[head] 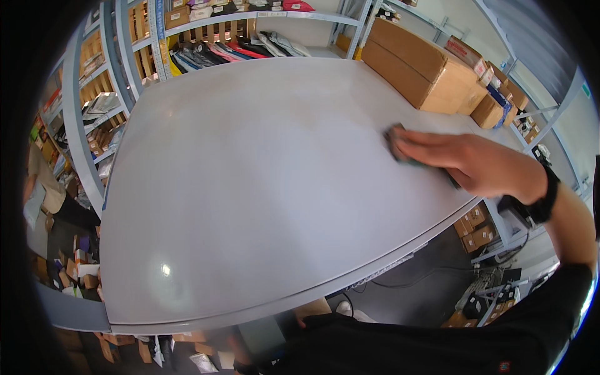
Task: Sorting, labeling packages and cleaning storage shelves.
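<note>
My right hand [450, 157] reaches across the right part of a white tabletop [262, 168]. Its fingers are closed over a dark pad or folded cloth [393, 145], which appears pressed to the surface. Motion blur hides the pad's exact kind; a greenish part shows under the fingers. A black band circles that wrist. Below the table's front edge, my left hand [237, 348] is only partly visible and blurred. Beside it is a grey-green flat thing [261, 333]; I cannot tell whether the hand holds it.
A large cardboard box [408, 63] stands on the table's back right corner, with smaller boxes [492, 110] beside it. Metal shelving [262, 18] with bagged parcels [225, 50] runs behind. A person [49, 183] stands at far left. Parcels [204, 362] and a cable [412, 283] lie on the floor.
</note>
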`<act>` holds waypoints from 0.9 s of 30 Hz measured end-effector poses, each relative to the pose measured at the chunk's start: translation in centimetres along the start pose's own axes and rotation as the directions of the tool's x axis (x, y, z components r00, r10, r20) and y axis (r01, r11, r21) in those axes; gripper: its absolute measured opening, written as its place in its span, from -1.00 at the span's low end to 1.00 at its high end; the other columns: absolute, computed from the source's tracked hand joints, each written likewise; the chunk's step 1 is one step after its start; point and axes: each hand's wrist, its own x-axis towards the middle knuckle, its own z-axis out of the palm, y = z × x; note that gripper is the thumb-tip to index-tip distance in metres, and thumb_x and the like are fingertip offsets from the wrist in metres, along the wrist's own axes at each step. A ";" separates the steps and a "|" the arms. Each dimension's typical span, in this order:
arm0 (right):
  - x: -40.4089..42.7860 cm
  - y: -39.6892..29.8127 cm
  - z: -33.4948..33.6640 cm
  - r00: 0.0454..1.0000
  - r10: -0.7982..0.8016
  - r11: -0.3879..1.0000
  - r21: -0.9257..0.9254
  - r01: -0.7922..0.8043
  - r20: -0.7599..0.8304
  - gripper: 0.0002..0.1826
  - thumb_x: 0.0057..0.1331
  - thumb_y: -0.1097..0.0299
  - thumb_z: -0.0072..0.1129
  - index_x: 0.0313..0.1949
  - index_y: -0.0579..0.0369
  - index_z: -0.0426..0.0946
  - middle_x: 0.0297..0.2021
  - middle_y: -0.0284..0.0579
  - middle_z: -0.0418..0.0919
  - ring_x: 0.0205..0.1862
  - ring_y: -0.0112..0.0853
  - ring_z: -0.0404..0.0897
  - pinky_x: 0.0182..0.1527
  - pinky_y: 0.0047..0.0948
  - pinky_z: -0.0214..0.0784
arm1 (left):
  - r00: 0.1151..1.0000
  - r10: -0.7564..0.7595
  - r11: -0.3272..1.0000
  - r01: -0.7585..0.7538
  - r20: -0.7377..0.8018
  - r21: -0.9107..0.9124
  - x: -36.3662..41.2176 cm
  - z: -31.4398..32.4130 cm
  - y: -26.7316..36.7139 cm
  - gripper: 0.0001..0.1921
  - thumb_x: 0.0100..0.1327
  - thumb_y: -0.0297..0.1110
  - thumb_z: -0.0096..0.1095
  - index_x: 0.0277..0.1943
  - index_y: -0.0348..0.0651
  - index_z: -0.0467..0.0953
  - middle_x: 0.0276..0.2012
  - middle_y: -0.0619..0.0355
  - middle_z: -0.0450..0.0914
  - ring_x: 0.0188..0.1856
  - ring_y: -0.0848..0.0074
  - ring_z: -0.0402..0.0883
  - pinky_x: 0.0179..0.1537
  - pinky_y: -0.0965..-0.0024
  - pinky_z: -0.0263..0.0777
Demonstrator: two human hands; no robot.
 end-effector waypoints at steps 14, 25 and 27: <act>14.8 6.0 -2.1 0.999 0.047 0.997 -0.057 -0.047 0.011 -0.17 0.30 0.79 -0.11 0.55 -0.06 0.15 0.49 0.05 0.28 0.38 0.00 0.43 0.40 -0.25 0.28 | 0.997 0.061 0.997 -0.063 -0.041 -0.041 -1.9 0.3 -0.5 0.12 0.20 0.53 0.21 0.55 -0.16 0.07 0.47 -0.37 0.16 0.12 -0.30 0.57 -0.10 -0.20 0.69; 3.7 -4.0 -1.8 0.997 0.000 0.997 -0.075 0.006 0.081 -0.02 0.23 0.86 0.00 0.59 -0.19 0.07 0.57 -0.19 0.13 0.48 -0.15 0.34 0.43 -0.21 0.37 | 0.998 -0.024 0.997 0.027 0.056 -0.068 0.2 -1.0 1.4 0.14 0.18 0.61 0.10 0.57 -0.12 0.04 0.48 -0.32 0.15 0.18 -0.30 0.51 -0.08 -0.31 0.64; 7.1 -1.3 -1.3 0.998 -0.059 0.994 -0.097 0.059 0.001 -0.02 0.23 0.88 -0.03 0.58 -0.21 0.08 0.57 -0.16 0.13 0.47 -0.13 0.36 0.40 -0.23 0.40 | 0.999 0.008 0.996 -0.004 0.042 -0.084 -0.4 -1.3 1.3 0.14 0.19 0.61 0.09 0.58 -0.11 0.04 0.48 -0.31 0.15 0.18 -0.31 0.51 -0.08 -0.32 0.64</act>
